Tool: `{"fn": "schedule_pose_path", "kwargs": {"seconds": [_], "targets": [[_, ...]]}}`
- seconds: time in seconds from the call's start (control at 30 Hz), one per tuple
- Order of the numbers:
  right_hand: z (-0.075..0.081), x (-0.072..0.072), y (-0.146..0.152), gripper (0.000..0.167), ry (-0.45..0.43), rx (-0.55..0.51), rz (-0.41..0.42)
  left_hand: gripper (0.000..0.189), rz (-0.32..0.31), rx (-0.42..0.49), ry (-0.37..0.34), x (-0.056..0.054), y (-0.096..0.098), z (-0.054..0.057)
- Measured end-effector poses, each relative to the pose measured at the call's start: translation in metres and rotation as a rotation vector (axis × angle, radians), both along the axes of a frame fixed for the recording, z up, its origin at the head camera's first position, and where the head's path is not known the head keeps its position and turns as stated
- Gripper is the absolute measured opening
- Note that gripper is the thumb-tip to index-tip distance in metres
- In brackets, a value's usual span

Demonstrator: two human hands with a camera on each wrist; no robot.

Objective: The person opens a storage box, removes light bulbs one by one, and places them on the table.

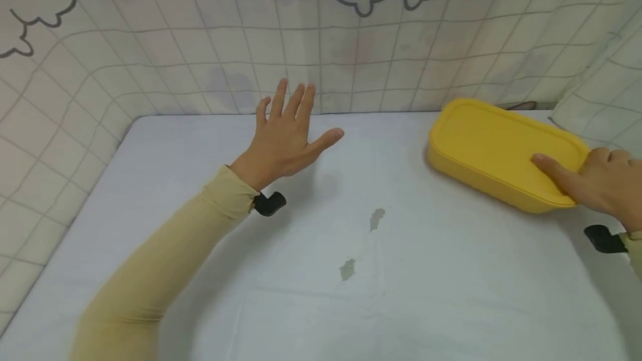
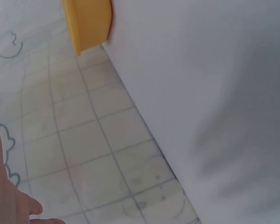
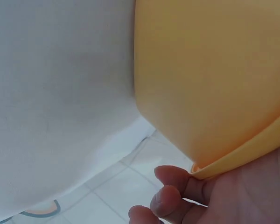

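A yellow oblong box (image 1: 494, 144) with rounded ends and a flat lid lies at the right of the white table, set at a slant. My right hand (image 1: 609, 183) grips its near right end, the thumb lying on the lid. In the right wrist view, curled fingers (image 3: 175, 179) of that hand sit at the box's rim, below the yellow side wall (image 3: 200, 79). Over the back middle of the table, my left hand (image 1: 286, 141) holds nothing, its fingers spread and thumb out. The left wrist view catches one end of the box (image 2: 91, 23) at the top.
A white-covered table (image 1: 311, 316) fills the lower view, with two small grey patches (image 1: 377, 219) near its middle. Grid-patterned cloth (image 1: 200, 43) with cloud outlines rises behind and at both sides. Something thin and brown (image 1: 521, 106) shows behind the box.
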State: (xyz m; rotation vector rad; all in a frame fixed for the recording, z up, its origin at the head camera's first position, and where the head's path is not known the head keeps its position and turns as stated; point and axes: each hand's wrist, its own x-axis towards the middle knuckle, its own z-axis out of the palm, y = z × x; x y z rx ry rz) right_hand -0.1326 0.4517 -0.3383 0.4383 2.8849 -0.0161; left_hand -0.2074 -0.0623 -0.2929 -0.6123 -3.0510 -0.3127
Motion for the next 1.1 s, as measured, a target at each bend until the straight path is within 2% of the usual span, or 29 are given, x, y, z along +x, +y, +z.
{"fn": "schedule_pose_path", "kwargs": {"seconds": [0.23,0.43,0.67,0.83,1.1], "targets": [[0.003,0.001,0.004,0.100,0.016,0.051,0.076,0.101,-0.068,-0.013,-0.047,-0.005,0.043,-0.016],[0.006,0.005,-0.003,0.094,0.008,0.041,0.081,0.100,-0.103,-0.026,-0.111,-0.008,0.089,-0.026],[0.002,0.011,-0.014,0.088,0.051,0.034,0.135,0.098,-0.163,-0.050,-0.097,-0.006,0.135,-0.039],[0.004,0.016,-0.022,0.087,0.048,0.039,0.158,0.099,-0.171,-0.024,-0.113,-0.006,0.159,-0.041],[0.011,0.021,-0.031,0.088,0.008,-0.002,0.189,0.092,-0.129,-0.021,-0.168,-0.005,0.181,-0.043]]}}
